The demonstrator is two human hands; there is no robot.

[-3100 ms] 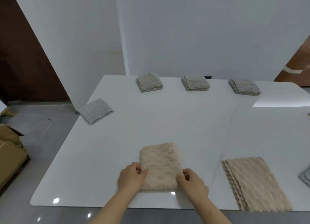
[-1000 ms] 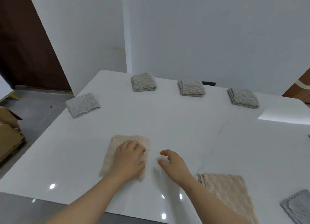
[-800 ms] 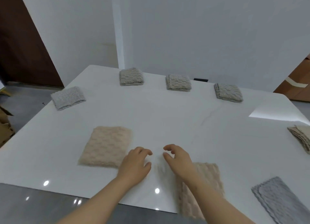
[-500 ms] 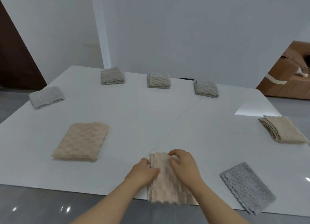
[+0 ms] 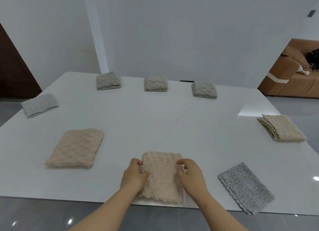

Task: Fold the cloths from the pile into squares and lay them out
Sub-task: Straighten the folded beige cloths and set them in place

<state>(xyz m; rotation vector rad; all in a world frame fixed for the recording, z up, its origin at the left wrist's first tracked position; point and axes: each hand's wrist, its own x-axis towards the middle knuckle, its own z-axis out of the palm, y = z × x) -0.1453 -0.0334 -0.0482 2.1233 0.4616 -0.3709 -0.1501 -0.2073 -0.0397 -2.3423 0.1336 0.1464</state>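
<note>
Near edge of table [image 5: 155, 123]: beige cloth [image 5: 162, 177], between folded square [image 5: 76, 147] and flat grey cloth [image 5: 246, 187]. My left hand [image 5: 133, 176] pinches its left edge; right hand [image 5: 189, 175] grips its right edge, fingers curled

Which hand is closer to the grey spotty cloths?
Right hand. It holds the beige cloth pile beside the grey spotty cloths; the left hand grips the pile's farther edge.

beige cloth pile [image 5: 162, 177] lies flat nearest, folded beige square [image 5: 76, 147] to its left, folded grey squares [image 5: 156, 83] rowed beyond.
</note>
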